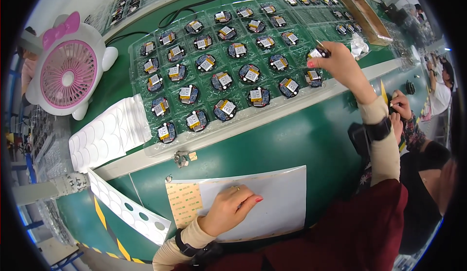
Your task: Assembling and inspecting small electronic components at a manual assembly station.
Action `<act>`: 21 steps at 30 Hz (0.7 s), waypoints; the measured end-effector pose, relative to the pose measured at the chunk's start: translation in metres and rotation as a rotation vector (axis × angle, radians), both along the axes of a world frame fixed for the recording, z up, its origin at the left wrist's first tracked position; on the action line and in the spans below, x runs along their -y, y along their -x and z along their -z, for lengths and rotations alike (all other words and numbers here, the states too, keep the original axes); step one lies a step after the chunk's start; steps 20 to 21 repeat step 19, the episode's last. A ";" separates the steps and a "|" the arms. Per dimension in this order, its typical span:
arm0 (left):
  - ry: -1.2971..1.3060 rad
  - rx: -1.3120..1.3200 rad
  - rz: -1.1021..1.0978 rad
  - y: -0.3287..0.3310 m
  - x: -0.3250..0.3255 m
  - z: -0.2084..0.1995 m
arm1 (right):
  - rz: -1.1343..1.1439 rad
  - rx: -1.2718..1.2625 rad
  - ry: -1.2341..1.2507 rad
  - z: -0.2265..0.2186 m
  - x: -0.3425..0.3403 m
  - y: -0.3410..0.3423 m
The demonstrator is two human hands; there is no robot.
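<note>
My right hand [338,66] is closed in a pinch on a small round circuit board [318,53] with a silver battery on it. It is over the right side of a clear plastic tray [219,83], whose pockets hold several similar boards, such as one battery-topped board [259,96]. My left hand [230,211] rests with curled fingers over a pale grey sheet [279,200]; what its fingers hold, if anything, is hidden. Beside that hand, a yellowish strip with printed marks [184,202] covers the sheet's left end.
A pink and white fan [68,78] stands at the left. Near it lie white sheets of round stickers [104,134] and a loose sticker strip [121,204]. A long cardboard box [365,15] and crumpled white paper [359,46] are far right. Another person's hand [401,104] works at right.
</note>
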State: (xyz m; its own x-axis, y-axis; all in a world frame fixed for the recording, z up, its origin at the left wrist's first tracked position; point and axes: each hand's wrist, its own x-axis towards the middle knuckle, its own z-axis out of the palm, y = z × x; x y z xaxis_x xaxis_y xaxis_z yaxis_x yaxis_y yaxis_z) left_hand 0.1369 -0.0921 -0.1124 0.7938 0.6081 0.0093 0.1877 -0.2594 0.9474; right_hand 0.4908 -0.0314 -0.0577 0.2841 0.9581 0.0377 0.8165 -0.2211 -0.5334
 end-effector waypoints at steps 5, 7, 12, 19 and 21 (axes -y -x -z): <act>-0.038 -0.017 0.013 0.001 0.000 0.001 | 0.037 0.260 -0.336 0.016 -0.008 0.022; -0.046 -0.020 0.010 0.001 0.000 0.001 | -0.092 0.268 -0.422 0.024 -0.004 0.051; -0.036 -0.025 0.012 0.002 0.000 0.001 | -0.255 0.188 -0.237 0.032 0.006 0.113; 0.523 0.223 -0.166 0.009 0.002 -0.009 | -0.200 -0.050 -0.229 0.033 -0.002 0.121; 0.523 0.223 -0.166 0.009 0.002 -0.009 | -0.200 -0.050 -0.229 0.033 -0.002 0.121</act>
